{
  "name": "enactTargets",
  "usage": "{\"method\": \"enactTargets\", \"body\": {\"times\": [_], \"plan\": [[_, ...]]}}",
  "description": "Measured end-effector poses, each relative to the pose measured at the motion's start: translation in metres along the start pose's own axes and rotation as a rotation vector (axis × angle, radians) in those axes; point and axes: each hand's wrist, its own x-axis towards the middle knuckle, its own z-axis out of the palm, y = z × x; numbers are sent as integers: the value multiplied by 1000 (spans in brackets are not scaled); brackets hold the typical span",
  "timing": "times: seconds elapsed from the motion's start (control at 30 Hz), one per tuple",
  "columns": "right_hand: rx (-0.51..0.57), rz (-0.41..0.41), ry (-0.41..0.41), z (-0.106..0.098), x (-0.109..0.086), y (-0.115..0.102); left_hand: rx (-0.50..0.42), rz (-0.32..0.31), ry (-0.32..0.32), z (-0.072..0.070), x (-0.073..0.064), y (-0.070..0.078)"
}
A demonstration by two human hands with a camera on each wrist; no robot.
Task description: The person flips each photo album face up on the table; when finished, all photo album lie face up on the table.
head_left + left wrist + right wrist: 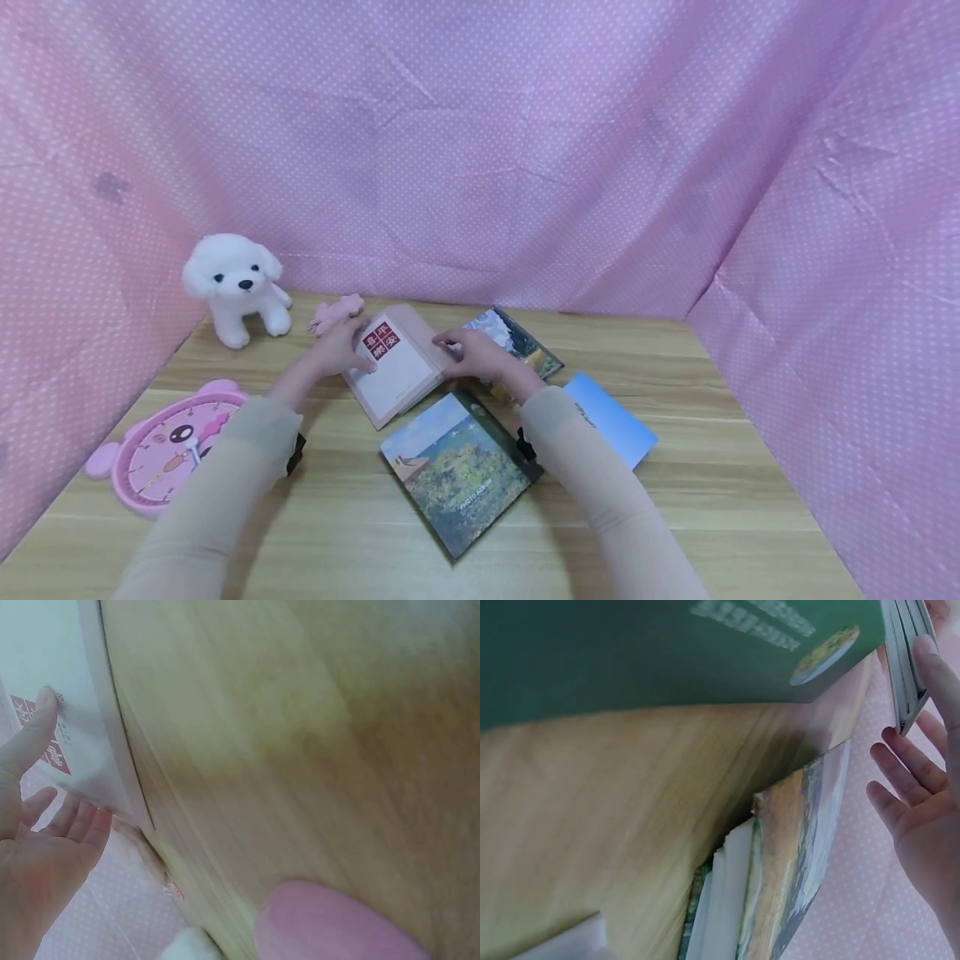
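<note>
A white-and-pink book point(393, 385) with a red block of characters on its cover lies tilted between my two hands, towards the back of the table. My left hand point(339, 350) grips its left side; in the left wrist view the thumb presses on the cover and the fingers curl at the edge. At the opposite side, my right hand point(480, 354) holds the book by its page edge point(905, 664), thumb on the edge, fingers behind the corner. Nearest the right hand lies an album with a painted cover point(543, 358). In front, a PHOTO ALBUM with a landscape cover point(461, 475) lies flat.
A blue booklet point(611, 421) lies right, partly behind my right forearm. On the left are a pink cartoon clock point(153, 458), partly covered by my left sleeve, a white plush dog point(238, 287) and a small pink item point(336, 312). Pink dotted cloth point(480, 167) hangs behind the table.
</note>
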Motion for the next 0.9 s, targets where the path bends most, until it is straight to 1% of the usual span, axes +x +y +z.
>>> {"method": "enactTargets", "body": {"times": [0.17,0.4,0.47,0.57,0.77,0.9], "plan": [[24,-26,26,-5,-1,-4,-28,8,27,-3,-2,6],[21,-116,66,-12,-2,-13,-63,27,78,-9,-5,13],[21,-132,74,-13,-1,-15,-66,17,93,-10,-6,15],[42,-131,75,-15,-1,-19,-93,-5,111,-12,-6,18],[126,-127,57,-20,-2,-27,-181,-44,153,-14,-6,24],[170,-137,64,-22,-2,-31,-203,-72,182,-15,-6,26]]}}
